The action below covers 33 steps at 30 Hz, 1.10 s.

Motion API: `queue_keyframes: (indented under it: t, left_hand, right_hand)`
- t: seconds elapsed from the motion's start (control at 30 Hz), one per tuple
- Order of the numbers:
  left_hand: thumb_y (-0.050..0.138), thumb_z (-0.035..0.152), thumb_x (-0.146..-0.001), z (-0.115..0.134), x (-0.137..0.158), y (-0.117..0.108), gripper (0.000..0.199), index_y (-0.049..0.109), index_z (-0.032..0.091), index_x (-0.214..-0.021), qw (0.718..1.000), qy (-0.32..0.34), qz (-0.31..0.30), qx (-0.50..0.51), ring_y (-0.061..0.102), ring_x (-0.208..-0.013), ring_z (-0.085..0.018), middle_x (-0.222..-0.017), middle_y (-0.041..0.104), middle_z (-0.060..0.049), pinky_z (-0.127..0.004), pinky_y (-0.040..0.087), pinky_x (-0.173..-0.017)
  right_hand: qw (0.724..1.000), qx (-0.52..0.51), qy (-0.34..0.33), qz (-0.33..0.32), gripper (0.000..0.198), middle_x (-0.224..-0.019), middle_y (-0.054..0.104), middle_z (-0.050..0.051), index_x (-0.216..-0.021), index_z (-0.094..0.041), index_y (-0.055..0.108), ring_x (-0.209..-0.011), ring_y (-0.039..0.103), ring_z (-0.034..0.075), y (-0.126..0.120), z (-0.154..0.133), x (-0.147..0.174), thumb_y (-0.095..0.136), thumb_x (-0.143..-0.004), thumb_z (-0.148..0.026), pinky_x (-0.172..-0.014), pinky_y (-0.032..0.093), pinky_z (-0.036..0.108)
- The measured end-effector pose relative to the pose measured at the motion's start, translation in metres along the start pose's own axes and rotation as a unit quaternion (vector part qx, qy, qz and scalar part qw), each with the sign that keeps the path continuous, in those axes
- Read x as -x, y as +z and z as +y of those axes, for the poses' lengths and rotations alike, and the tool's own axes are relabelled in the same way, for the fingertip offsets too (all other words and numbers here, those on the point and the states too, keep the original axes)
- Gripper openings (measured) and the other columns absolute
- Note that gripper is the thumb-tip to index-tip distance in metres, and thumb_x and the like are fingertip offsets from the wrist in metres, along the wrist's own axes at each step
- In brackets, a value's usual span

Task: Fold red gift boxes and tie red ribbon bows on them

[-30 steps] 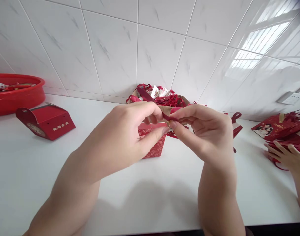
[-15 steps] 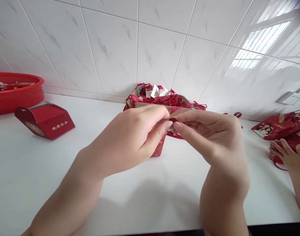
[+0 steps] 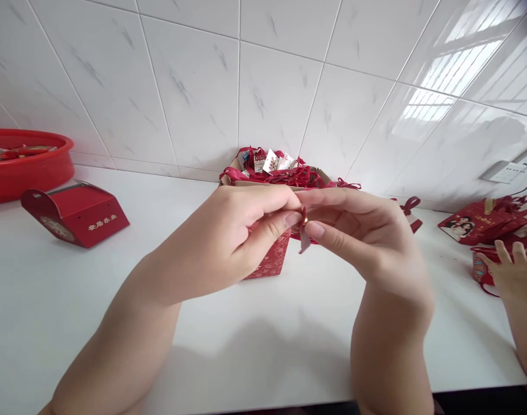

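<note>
Over the middle of the table, my left hand point(image 3: 246, 236) pinches a narrow red ribbon point(image 3: 305, 239) between thumb and forefinger, and its end hangs down. A tiny gold piece point(image 3: 305, 220) shows on the ribbon between my fingertips. Curled in from the other side, my right hand point(image 3: 362, 236) has its thumb and fingers closed around the ribbon, tips close to the left ones. Behind my left hand stands a red patterned box point(image 3: 272, 259), partly hidden, with its lower right part showing on the table.
A cardboard box point(image 3: 263, 184) full of red ribbons and tags stands by the tiled wall. At left are a red box point(image 3: 94, 219) and a red basin point(image 3: 34, 173). Red gift boxes point(image 3: 479, 222) and another person's hand point(image 3: 514, 274) are at right, below a power strip point(image 3: 507, 172).
My fingertips have parted a little, and the ribbon end and gold piece now show between them. More of the patterned box is visible. The other person's hand at right has shifted slightly.
</note>
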<state>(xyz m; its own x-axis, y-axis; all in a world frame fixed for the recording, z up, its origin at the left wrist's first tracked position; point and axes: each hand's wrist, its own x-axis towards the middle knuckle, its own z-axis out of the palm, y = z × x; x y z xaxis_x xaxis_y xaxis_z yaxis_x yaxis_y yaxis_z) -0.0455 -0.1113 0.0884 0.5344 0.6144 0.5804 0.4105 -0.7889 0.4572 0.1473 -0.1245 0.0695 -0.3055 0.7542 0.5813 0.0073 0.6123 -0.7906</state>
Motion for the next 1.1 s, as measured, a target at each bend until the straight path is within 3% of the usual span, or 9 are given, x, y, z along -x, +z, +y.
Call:
queue_keyframes:
  t: [0.1, 0.2, 0.33, 0.57, 0.73, 0.93, 1.1]
  left_hand:
    - [0.047, 0.022, -0.093, 0.0, -0.001, 0.0, 0.023, 0.055, 0.021, -0.072, 1.0, -0.004, 0.014, -0.022, 0.044, -0.05, -0.008, -0.057, 0.05, 0.005, -0.021, 0.034, -0.045]
    - [0.049, 0.026, -0.093, -0.001, -0.002, 0.0, 0.022, 0.057, 0.021, -0.073, 0.999, -0.003, 0.025, -0.037, 0.044, -0.049, -0.008, -0.056, 0.05, 0.005, -0.022, 0.034, -0.045]
    - [0.05, 0.027, -0.092, -0.002, -0.003, 0.001, 0.022, 0.059, 0.022, -0.073, 0.998, 0.012, 0.035, -0.045, 0.043, -0.048, -0.008, -0.055, 0.051, 0.004, -0.023, 0.034, -0.045]
    - [0.052, 0.022, -0.091, -0.002, -0.004, 0.006, 0.024, 0.056, 0.021, -0.067, 0.994, 0.034, 0.077, -0.063, 0.044, -0.048, -0.009, -0.053, 0.052, 0.004, -0.024, 0.034, -0.047]
    - [0.052, 0.022, -0.089, -0.005, -0.005, 0.009, 0.023, 0.056, 0.021, -0.066, 0.991, 0.027, 0.108, -0.072, 0.044, -0.049, -0.01, -0.053, 0.053, 0.004, -0.026, 0.033, -0.047]
    - [0.049, 0.031, -0.091, -0.009, -0.01, 0.008, 0.025, 0.057, 0.023, -0.07, 0.997, -0.02, 0.06, -0.054, 0.049, -0.055, -0.012, -0.057, 0.055, 0.002, -0.027, 0.036, -0.05]
    - [0.043, 0.042, -0.094, -0.019, -0.011, 0.001, 0.028, 0.061, 0.024, -0.085, 0.995, -0.086, -0.027, -0.034, 0.054, -0.059, -0.013, -0.069, 0.062, 0.001, -0.026, 0.04, -0.054]
  right_hand:
    - [1.0, 0.007, 0.005, 0.022, 0.022, -0.102, 0.071, 0.004, -0.105, -0.024, 0.071, -0.087, 0.069, 0.017, 0.002, -0.001, 0.002, 0.067, -0.084, -0.02, -0.071, 0.061, 0.033]
    - [0.999, 0.003, 0.009, 0.037, 0.016, -0.095, 0.07, 0.003, -0.1, -0.023, 0.071, -0.075, 0.066, 0.013, 0.003, -0.001, 0.002, 0.067, -0.085, -0.021, -0.056, 0.058, 0.027]
    - [1.0, -0.01, 0.012, 0.023, 0.011, -0.088, 0.068, 0.002, -0.095, -0.022, 0.069, -0.061, 0.06, 0.01, 0.002, -0.001, 0.001, 0.068, -0.085, -0.024, -0.043, 0.049, 0.023]
    - [0.999, 0.002, -0.001, 0.04, 0.004, -0.085, 0.068, 0.002, -0.087, -0.02, 0.068, -0.08, 0.066, 0.013, 0.001, 0.0, -0.002, 0.069, -0.083, -0.019, -0.067, 0.059, 0.027]
    - [0.998, 0.022, -0.002, 0.065, 0.004, -0.085, 0.068, 0.001, -0.085, -0.02, 0.066, -0.076, 0.065, 0.012, 0.004, 0.003, -0.004, 0.069, -0.083, -0.02, -0.069, 0.059, 0.027]
    - [0.998, 0.014, 0.004, 0.058, 0.007, -0.084, 0.067, 0.002, -0.088, -0.021, 0.065, -0.077, 0.065, 0.013, 0.003, 0.01, -0.009, 0.069, -0.083, -0.022, -0.069, 0.059, 0.028]
    - [0.998, 0.037, 0.026, 0.039, 0.012, -0.082, 0.065, 0.002, -0.084, -0.019, 0.061, -0.075, 0.064, 0.013, -0.003, 0.018, -0.014, 0.07, -0.081, -0.026, -0.068, 0.057, 0.028]
